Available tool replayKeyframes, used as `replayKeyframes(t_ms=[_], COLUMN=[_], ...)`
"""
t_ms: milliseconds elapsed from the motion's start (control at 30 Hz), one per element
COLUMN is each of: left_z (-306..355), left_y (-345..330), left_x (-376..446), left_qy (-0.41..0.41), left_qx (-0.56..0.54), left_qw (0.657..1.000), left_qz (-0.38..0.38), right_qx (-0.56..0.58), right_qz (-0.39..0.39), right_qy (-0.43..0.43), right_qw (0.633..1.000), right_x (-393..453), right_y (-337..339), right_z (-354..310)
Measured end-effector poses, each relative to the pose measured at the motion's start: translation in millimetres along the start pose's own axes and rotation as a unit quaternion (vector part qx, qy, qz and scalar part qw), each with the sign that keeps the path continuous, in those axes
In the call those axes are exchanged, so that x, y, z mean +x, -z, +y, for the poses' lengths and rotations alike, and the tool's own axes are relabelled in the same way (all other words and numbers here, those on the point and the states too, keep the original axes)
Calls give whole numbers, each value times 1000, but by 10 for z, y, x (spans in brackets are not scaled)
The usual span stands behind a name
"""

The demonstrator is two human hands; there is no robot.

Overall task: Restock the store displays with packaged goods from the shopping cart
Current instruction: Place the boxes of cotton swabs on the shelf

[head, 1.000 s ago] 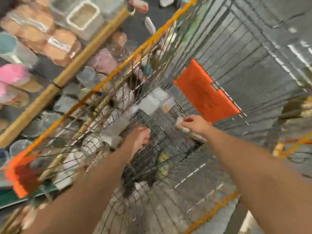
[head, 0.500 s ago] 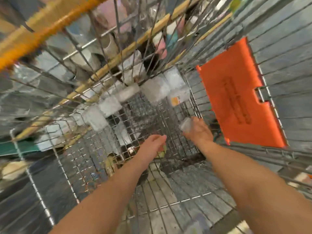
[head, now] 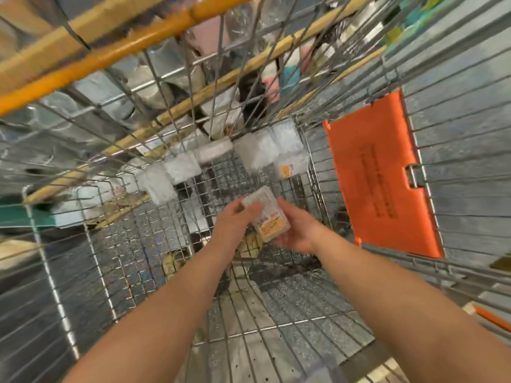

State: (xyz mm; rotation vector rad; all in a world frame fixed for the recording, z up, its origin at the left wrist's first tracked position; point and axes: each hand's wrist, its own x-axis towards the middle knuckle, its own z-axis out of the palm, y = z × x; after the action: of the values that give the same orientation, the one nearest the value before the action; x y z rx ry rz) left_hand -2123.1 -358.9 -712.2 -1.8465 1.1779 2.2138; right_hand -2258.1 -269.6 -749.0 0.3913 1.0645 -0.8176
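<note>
Both my arms reach down into a wire shopping cart. Between my hands is a small clear packet with an orange label. My right hand cups it from below and the right, fingers curled round it. My left hand grips its upper left edge with thumb and fingers. Several more white packets lie in a row along the cart's far end, one showing an orange label.
An orange plastic flap hangs on the cart's right wall. The orange cart handle rail crosses the top left. Beyond the wire, wooden-edged display shelves carry wrapped goods. Something yellowish lies below the cart floor.
The right hand lifted the packet off the cart's far end and turned it label-up. The left hand moved right and took hold of its edge.
</note>
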Motion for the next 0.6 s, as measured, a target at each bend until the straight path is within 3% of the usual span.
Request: replayKeyframes(t_ms=[67,133,233,300,367,467,533,600], left_z=[-2,-36,-135,-237,-325,-428,-444,-449], left_y=[8,25,53,62,59,59,74,115], left_x=[10,29,49,66,64,48,15,2], left_qy=[-16,-10,24,41,64,86,93,101], left_qx=[11,-5,-60,-65,-69,-79,-82,-89], left_qw=[1000,1000,998,997,995,993,992,991], left_qz=[16,24,21,24,31,33,24,20], right_qx=[-25,-103,-327,-429,-497,-628,-636,-602], right_qz=[49,149,328,343,325,278,299,353], right_qy=[16,39,44,22,-21,-87,-102,-90], right_qw=[998,983,885,835,804,722,704,711], right_x=[17,-58,-231,-299,-345,-334,-268,-212], right_y=[44,135,414,645,744,773,791,777], right_z=[1,-40,-46,40,124,182,225,268])
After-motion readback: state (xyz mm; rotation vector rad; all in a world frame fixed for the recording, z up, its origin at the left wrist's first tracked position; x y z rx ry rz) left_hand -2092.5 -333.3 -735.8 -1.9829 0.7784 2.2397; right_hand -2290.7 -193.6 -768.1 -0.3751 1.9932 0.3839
